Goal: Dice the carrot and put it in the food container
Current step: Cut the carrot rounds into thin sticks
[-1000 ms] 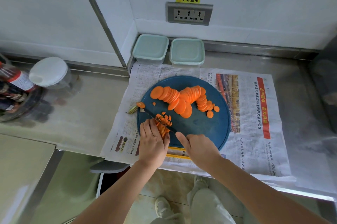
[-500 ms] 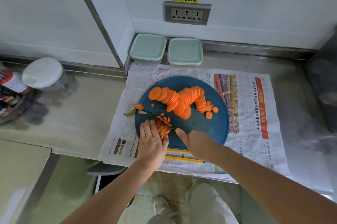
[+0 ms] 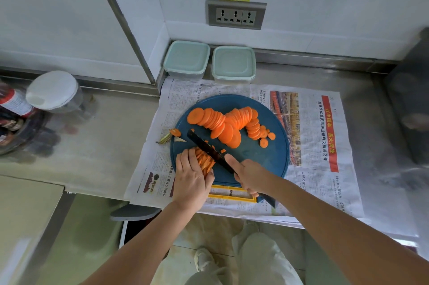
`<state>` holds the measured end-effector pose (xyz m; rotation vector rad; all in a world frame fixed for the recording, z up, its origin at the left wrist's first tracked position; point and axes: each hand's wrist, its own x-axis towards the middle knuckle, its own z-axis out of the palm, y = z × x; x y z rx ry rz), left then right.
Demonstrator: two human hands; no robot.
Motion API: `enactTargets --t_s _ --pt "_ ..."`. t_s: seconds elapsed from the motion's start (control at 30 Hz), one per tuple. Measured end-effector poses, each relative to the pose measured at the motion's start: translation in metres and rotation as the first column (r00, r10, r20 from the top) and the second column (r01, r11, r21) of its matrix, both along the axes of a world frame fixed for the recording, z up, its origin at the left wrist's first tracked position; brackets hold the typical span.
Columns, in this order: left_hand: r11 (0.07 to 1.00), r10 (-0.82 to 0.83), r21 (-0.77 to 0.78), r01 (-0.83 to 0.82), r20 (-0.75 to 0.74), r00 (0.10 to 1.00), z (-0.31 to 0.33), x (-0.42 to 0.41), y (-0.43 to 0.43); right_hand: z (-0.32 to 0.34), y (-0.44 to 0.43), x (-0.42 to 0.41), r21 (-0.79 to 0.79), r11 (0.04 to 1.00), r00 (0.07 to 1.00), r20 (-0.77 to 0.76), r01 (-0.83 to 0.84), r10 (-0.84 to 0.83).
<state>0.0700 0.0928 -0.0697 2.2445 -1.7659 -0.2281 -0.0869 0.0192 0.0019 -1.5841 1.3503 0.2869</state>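
A round blue cutting board (image 3: 267, 157) lies on newspaper and carries a long fan of orange carrot slices (image 3: 228, 122). At its near left edge my left hand (image 3: 191, 175) presses down on a small stack of carrot strips (image 3: 205, 160). My right hand (image 3: 249, 175) grips the handle of a black knife (image 3: 207, 147), forefinger stretched along the blade, which rests across the strips with its tip pointing up-left. A few tiny cut bits lie beside the blade. Two lidded pale-green food containers (image 3: 186, 59) (image 3: 233, 64) stand against the back wall.
The carrot top with green stub (image 3: 170, 135) lies at the board's left rim. Newspaper (image 3: 325, 145) covers the steel counter (image 3: 92, 145). A white-lidded jar (image 3: 54, 92) and bottles stand far left. A wall socket (image 3: 236, 15) is above the containers. A dark appliance (image 3: 411, 103) stands at right.
The knife blade has worked through the strip stack under my left hand, and its flat side now faces up more than before. The sliced carrot fan has not moved.
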Motion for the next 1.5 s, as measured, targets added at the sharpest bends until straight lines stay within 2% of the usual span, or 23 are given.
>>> enactTargets --t_s 0.2,0.37,0.5,0.8,0.9,1.03,1.13,1.27,1.3,1.37,1.47,1.5 --pt "0.999 0.023 -0.033 -0.026 -0.08 0.996 0.006 0.001 0.003 0.0 0.008 -0.01 -0.132 0.991 0.998 0.063 -0.012 0.021" --pt "0.999 0.036 0.008 -0.035 -0.086 0.996 0.008 0.0 0.01 0.007 0.026 -0.01 -0.278 0.953 0.988 0.065 -0.117 0.141" --pt "0.996 0.085 0.011 -0.084 -0.128 0.988 0.008 -0.004 0.014 0.003 0.031 -0.008 -0.326 0.942 0.993 0.044 -0.086 0.106" --pt "0.991 0.129 0.045 -0.128 -0.029 0.991 0.004 -0.008 0.009 -0.003 0.036 -0.006 -0.313 0.945 0.995 -0.002 -0.096 0.1" --pt "0.992 0.121 0.044 -0.12 -0.023 0.992 0.004 -0.009 0.008 0.0 0.035 -0.003 -0.262 0.96 0.995 0.007 -0.094 0.099" --pt "0.994 0.108 0.025 -0.108 -0.02 0.994 0.003 -0.007 0.008 0.016 0.023 0.0 -0.175 0.968 0.983 -0.004 -0.181 0.183" --pt "0.996 0.09 0.01 -0.09 -0.011 0.996 0.002 -0.005 0.008 0.023 0.011 -0.001 -0.115 0.97 0.977 -0.05 -0.213 0.209" --pt "0.997 0.083 -0.012 -0.083 0.005 0.997 -0.003 -0.004 0.009 0.01 0.014 0.005 -0.133 0.955 0.955 -0.171 -0.267 0.243" --pt "0.996 0.084 -0.018 -0.083 0.008 0.996 -0.004 -0.004 0.008 0.006 0.018 0.007 -0.131 0.977 0.975 -0.166 -0.171 0.148" --pt "0.996 0.083 -0.024 -0.083 0.001 0.997 -0.005 -0.004 0.007 0.0 0.021 0.013 -0.095 0.987 0.977 -0.182 -0.129 0.11" --pt "0.997 0.075 -0.037 -0.075 0.001 0.997 -0.006 -0.004 0.007 -0.002 0.021 0.021 -0.142 0.95 0.934 -0.268 -0.279 0.234" --pt "0.997 0.074 -0.037 -0.074 0.002 0.997 -0.006 -0.004 0.007 -0.004 0.021 0.023 -0.148 0.952 0.94 -0.256 -0.269 0.226"
